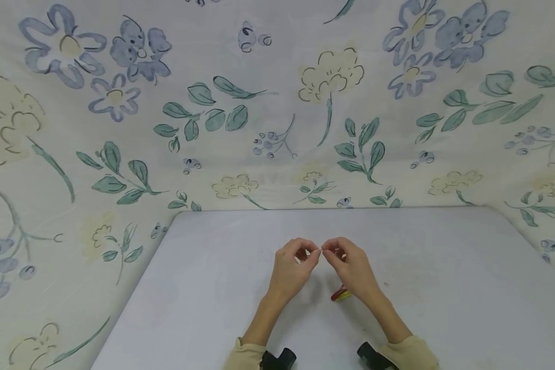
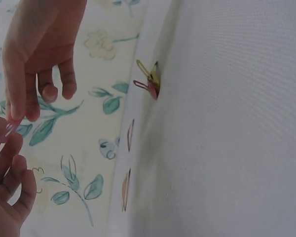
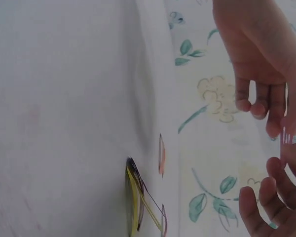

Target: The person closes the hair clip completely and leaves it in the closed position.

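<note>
My left hand (image 1: 290, 270) and right hand (image 1: 355, 270) meet above the white table. Between their thumbs and fingertips they pinch opposite ends of a small pink hair clip (image 2: 10, 129), its slots showing in the right wrist view. The other fingers of both hands are loosely bent. In the head view, fingers hide most of the clip. Below the right hand, a red hair clip (image 2: 152, 89) and a yellow hair clip (image 2: 155, 77) lie together on the table.
Two more thin clips, one pinkish (image 2: 130, 136) and one orange (image 2: 125, 191), lie farther back on the white table (image 1: 203, 288). A floral cloth (image 1: 277, 174) hangs behind the table and spreads around its sides.
</note>
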`<state>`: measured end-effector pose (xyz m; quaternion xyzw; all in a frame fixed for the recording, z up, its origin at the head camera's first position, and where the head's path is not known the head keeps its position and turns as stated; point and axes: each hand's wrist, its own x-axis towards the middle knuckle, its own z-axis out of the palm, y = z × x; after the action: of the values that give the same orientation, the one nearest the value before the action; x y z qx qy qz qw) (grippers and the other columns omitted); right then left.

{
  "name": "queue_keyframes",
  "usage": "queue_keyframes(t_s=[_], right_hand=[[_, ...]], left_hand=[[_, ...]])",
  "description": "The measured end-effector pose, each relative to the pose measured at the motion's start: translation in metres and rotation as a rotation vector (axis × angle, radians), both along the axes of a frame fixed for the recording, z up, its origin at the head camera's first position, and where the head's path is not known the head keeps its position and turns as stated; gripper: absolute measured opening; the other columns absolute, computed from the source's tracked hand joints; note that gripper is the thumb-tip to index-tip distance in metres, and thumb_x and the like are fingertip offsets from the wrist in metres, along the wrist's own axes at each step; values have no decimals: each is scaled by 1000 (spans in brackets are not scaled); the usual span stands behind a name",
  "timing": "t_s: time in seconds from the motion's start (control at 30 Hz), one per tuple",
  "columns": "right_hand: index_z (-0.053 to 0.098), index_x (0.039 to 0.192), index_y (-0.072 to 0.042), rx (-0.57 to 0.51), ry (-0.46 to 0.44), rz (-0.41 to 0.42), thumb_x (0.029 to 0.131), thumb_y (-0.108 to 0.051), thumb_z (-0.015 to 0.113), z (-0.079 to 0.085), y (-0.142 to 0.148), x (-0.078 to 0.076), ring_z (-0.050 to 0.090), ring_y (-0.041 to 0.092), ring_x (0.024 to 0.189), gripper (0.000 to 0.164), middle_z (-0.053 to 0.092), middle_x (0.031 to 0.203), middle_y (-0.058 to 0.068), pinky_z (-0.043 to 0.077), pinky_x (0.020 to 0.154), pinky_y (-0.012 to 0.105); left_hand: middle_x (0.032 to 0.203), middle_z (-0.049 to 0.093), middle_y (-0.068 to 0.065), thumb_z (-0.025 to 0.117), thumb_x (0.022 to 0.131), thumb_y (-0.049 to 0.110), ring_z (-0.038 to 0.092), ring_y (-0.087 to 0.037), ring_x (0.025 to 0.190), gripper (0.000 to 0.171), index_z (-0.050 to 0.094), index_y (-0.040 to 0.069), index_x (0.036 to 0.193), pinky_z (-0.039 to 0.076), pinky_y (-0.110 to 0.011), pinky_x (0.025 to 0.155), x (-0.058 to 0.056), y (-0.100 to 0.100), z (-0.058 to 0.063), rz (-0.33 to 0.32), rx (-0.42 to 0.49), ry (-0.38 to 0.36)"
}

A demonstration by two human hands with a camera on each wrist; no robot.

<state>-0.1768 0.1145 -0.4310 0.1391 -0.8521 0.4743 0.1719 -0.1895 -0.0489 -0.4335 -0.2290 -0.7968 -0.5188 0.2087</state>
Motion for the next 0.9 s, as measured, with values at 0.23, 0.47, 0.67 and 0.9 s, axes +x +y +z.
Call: queue_keyframes(t_s=[0.23, 0.47, 0.67, 0.9], right_hand=[[68, 101, -8, 86, -4, 38, 91, -7, 70, 11, 9, -2, 53, 13, 74, 11, 66, 92, 1, 48, 61, 22], [70, 103, -9, 194, 44, 27, 89, -7, 71, 17, 18, -5, 50, 12, 70, 14, 66, 91, 1, 45, 59, 22], [70, 106, -9, 281, 67, -9, 88, -8, 73, 19, 20, -8, 50, 13, 72, 19, 66, 91, 2, 48, 63, 22], [70, 106, -9, 321, 54, -36, 88, -11, 74, 21, 20, -10, 50, 13, 73, 19, 65, 92, 3, 48, 62, 21]], left_hand=[[80, 64, -1, 70, 87, 11, 56, -19, 71, 6, 68, 6, 87, 49, -28, 65, -3, 0, 5, -1, -61, 5], [84, 65, 1, 71, 87, 9, 54, -16, 74, 4, 70, 11, 91, 45, -23, 64, -6, 1, 16, 26, -260, 39], [87, 68, 1, 72, 89, 13, 55, -13, 76, 5, 70, 10, 92, 46, -22, 66, -14, 2, 21, 24, -357, 96], [88, 70, -1, 71, 90, 14, 56, -14, 78, 7, 70, 8, 95, 49, -24, 68, -18, 4, 25, 17, -398, 111]])
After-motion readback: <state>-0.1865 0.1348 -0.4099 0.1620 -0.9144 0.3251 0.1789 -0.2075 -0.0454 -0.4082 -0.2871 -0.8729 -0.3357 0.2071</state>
